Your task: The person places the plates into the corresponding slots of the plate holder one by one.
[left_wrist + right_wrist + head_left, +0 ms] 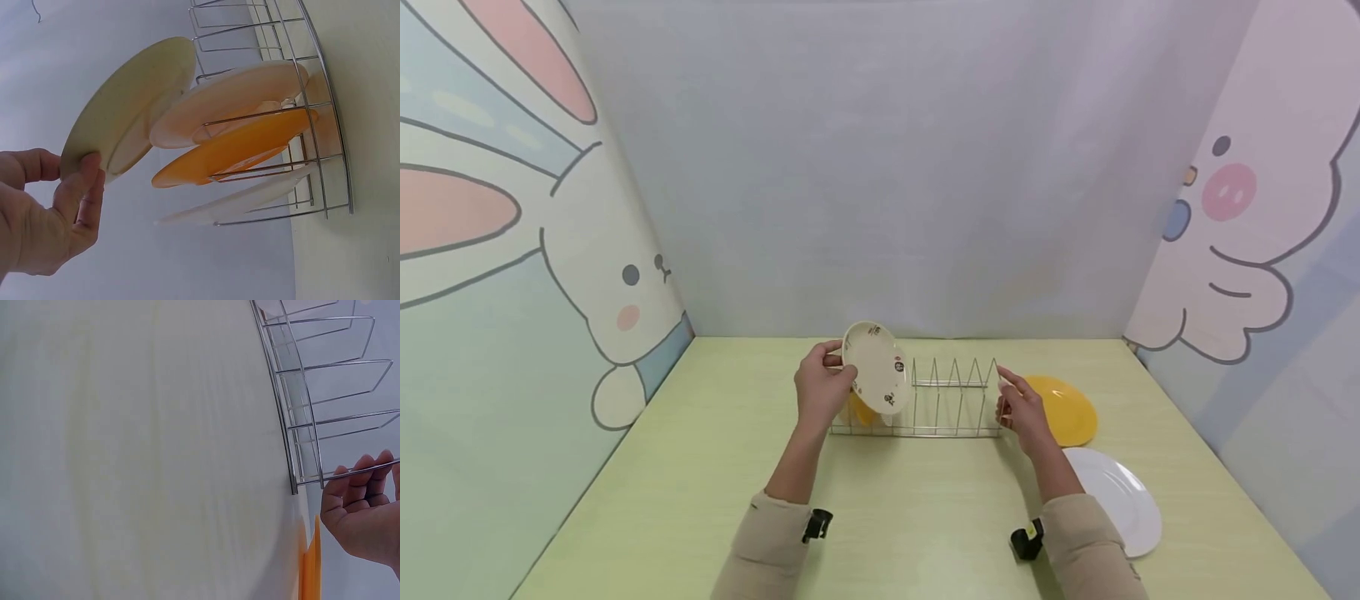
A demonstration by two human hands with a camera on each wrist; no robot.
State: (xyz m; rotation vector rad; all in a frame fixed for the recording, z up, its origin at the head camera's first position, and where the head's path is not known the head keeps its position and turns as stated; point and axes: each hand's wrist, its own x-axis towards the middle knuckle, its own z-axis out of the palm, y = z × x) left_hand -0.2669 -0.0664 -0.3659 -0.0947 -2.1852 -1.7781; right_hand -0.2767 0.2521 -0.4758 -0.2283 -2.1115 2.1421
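Note:
My left hand (824, 385) pinches the left edge of a small cream plate (874, 367) with dark printed motifs, raised over the left end of a wire dish rack (917, 432). In the left wrist view, that plate's underside tilts above the rack, fingers (81, 190) at its rim. Beside it in the slots stand a whitish plate (231, 103), an orange plate (237, 150) and another white plate (237, 203). My right hand (1024, 412) grips the end wire on the rack's right side, with fingers (356, 484) curled at the wire in the right wrist view.
Right of the rack, a yellow-orange plate (1063, 410) lies on the light green table (917, 517). A larger white plate (1116, 500) lies nearer, partly behind the right forearm. A plain grey-white backdrop (880, 167) stands behind, with cartoon-printed side panels.

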